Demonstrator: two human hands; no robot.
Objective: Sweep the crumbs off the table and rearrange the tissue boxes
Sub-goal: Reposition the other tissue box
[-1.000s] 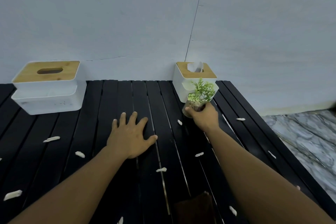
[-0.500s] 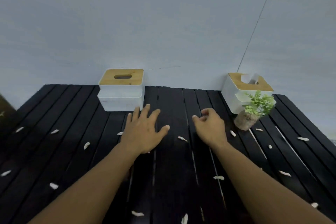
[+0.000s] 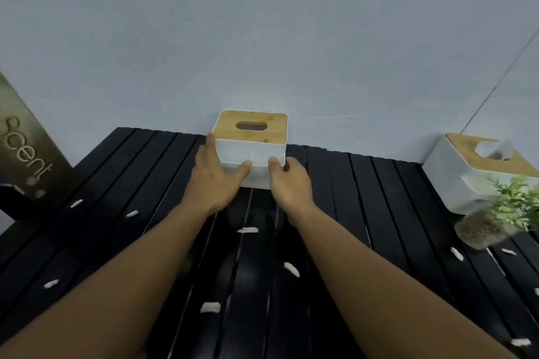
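A white tissue box [image 3: 250, 137] with a bamboo lid and an oval slot stands at the back of the black slatted table [image 3: 364, 198], against the wall. My left hand [image 3: 214, 176] grips its left front corner, thumb on the front face. My right hand [image 3: 291, 183] holds its right front corner. A second white tissue box [image 3: 466, 172], with tissue poking from its bamboo lid, sits at the far right. White crumbs [image 3: 248, 230] lie scattered over the slats.
A small potted green plant [image 3: 501, 218] stands just in front of the right tissue box. A dark box with the word "scent" [image 3: 26, 154] stands at the table's left edge. The grey wall runs close behind the table.
My right hand let go of the plant and left it by the right box. Both hands moved forward from the tabletop to the left tissue box and took hold of it. The view turned left.
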